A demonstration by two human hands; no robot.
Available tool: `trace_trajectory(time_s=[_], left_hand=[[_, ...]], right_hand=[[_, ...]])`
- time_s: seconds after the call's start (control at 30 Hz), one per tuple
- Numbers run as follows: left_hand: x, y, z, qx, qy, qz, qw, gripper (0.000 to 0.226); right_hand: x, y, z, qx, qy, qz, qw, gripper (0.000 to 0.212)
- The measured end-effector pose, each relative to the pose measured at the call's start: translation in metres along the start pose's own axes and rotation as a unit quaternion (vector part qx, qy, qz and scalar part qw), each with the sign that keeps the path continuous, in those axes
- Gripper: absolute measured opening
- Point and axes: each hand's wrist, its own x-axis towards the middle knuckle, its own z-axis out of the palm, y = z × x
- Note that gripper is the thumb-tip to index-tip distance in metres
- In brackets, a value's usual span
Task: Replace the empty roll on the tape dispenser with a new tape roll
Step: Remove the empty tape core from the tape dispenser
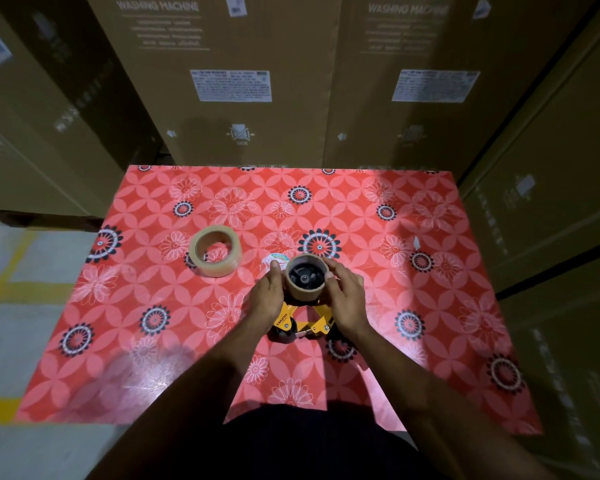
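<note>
Both hands on empty roll, dispenser on counter

Left hand (268,296) & right hand (347,296) curled round the empty roll (306,278), w/ it seated on the yellow tape dispenser (303,322). New tape roll (214,251) lay flat just left, on red floral counter (413,289).

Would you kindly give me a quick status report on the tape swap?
Left hand and right hand both gripping empty roll, still on dispenser. New tape roll waiting on table, left of it. Nothing in the way.
</note>
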Motion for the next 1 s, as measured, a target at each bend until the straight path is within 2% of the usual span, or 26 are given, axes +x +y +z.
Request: trace_trajectory(time_s=[0.1, 0.2, 0.33, 0.47, 0.53, 0.6, 0.67, 0.73, 0.8, 0.93, 1.0], left_hand=[[0.001, 0.000, 0.000, 0.019, 0.002, 0.005, 1.000, 0.087], [0.003, -0.002, -0.001, 0.024, -0.006, 0.020, 1.000, 0.101], [0.004, -0.004, -0.002, 0.019, -0.025, 0.018, 0.999, 0.110], [0.004, -0.002, -0.001, 0.024, -0.018, 0.016, 0.999, 0.113], [0.006, -0.003, 0.000, 0.023, -0.013, 0.027, 0.999, 0.119], [0.005, -0.002, 0.001, 0.023, -0.013, 0.031, 0.999, 0.103], [0.004, -0.001, 0.000, 0.022, -0.012, 0.038, 0.999, 0.089], [0.005, -0.003, 0.000, 0.023, -0.016, 0.047, 0.999, 0.102], [0.015, -0.012, 0.004, 0.016, -0.014, 0.041, 0.999, 0.120], [0.024, -0.019, 0.006, 0.005, -0.013, 0.030, 0.999, 0.124], [0.019, -0.015, 0.005, -0.005, -0.004, 0.032, 0.999, 0.125]], right_hand=[[-0.007, -0.013, -0.001, -0.079, -0.046, -0.032, 0.995, 0.078], [-0.003, -0.020, 0.004, -0.112, -0.041, -0.044, 0.992, 0.089], [0.006, -0.025, 0.007, -0.098, -0.023, -0.025, 0.995, 0.090], [0.004, -0.015, 0.004, -0.026, -0.019, -0.024, 0.999, 0.082], [0.004, -0.015, 0.002, -0.040, -0.032, -0.046, 0.998, 0.079], [0.002, -0.016, 0.002, -0.092, -0.039, -0.090, 0.991, 0.078], [0.000, -0.017, 0.004, -0.134, -0.025, -0.089, 0.987, 0.085], [-0.001, -0.020, 0.005, -0.153, -0.010, -0.045, 0.987, 0.097], [-0.001, -0.020, 0.008, -0.182, -0.004, -0.062, 0.981, 0.098], [-0.004, -0.019, 0.007, -0.146, 0.023, -0.067, 0.987, 0.088], [-0.003, -0.020, 0.006, -0.169, 0.008, -0.135, 0.976, 0.083]])
